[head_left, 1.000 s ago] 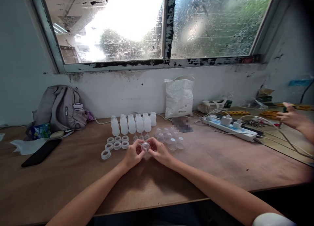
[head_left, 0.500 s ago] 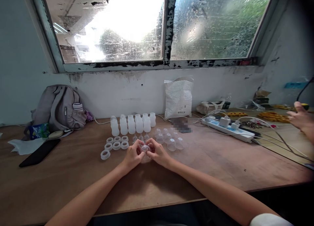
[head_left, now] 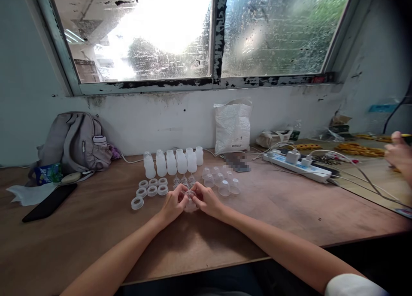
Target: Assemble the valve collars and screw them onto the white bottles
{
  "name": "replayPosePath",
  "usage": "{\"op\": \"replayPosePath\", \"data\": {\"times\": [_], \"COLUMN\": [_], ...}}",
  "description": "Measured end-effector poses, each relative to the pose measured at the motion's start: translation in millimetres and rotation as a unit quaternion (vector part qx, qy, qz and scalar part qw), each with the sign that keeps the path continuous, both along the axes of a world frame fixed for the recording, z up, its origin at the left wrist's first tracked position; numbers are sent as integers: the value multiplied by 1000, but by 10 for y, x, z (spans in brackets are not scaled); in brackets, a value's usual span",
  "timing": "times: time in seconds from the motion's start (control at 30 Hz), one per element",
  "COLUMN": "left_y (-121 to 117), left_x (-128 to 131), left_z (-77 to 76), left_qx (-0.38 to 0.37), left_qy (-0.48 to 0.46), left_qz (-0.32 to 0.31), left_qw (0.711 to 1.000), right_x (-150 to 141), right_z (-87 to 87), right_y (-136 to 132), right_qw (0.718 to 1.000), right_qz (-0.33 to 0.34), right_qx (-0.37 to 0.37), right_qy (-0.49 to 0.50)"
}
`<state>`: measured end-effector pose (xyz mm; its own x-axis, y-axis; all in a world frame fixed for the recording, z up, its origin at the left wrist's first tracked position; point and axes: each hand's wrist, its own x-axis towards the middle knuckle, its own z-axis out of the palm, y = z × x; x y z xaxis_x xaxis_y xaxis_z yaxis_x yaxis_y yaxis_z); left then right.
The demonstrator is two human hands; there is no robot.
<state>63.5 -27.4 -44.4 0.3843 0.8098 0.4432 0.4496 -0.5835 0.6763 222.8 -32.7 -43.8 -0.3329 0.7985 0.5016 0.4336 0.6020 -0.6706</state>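
Note:
My left hand point(head_left: 174, 204) and my right hand point(head_left: 207, 200) meet over the wooden table point(head_left: 96, 231), fingers pinched from both sides on one small clear plastic part point(head_left: 190, 196). Just behind them stand several white plastic bottles point(head_left: 174, 162) in a row. To the left of my hands lie several white rings point(head_left: 149, 188). Several clear domed caps point(head_left: 222, 182) sit to the right, and a few small clear pieces point(head_left: 184, 180) stand between the bottles and my hands.
A grey backpack point(head_left: 75, 142), a black phone point(head_left: 48, 203) and white paper point(head_left: 27, 194) lie at the left. A white bag point(head_left: 232, 126) leans on the wall. A power strip point(head_left: 296, 166) with cables runs right, where another person's hand point(head_left: 399, 152) works.
My hands have stayed together on the clear part, fingers shifting slightly. The view has drifted a little. The other person's hand has moved farther right.

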Motion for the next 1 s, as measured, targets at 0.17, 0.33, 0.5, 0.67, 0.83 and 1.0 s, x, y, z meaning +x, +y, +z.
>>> {"op": "replayPosePath", "data": {"times": [0.17, 0.33, 0.5, 0.67, 0.83, 1.0], "left_y": [7, 10, 11, 9, 27, 28], "left_x": [12, 10, 11, 15, 11, 22], "left_z": [-2, -3, -3, -2, -35, -49], "left_qx": [8, 5, 11, 21, 39, 45], "left_qy": [9, 17, 35, 38, 31, 44], "left_qz": [6, 10, 26, 40, 54, 52], "left_qw": [1000, 1000, 999, 998, 997, 997], "right_x": [23, 21, 1, -7, -6, -16], "right_z": [12, 16, -12, -31, -28, -37], "right_y": [0, 14, 30, 28, 16, 23], "right_qw": [1000, 1000, 999, 999, 1000, 1000], "right_qz": [6, -3, -13, -16, -1, -6], "right_qx": [-2, -10, -2, 1, 11, 7], "right_qy": [-10, -21, -31, -27, -14, -16]}}
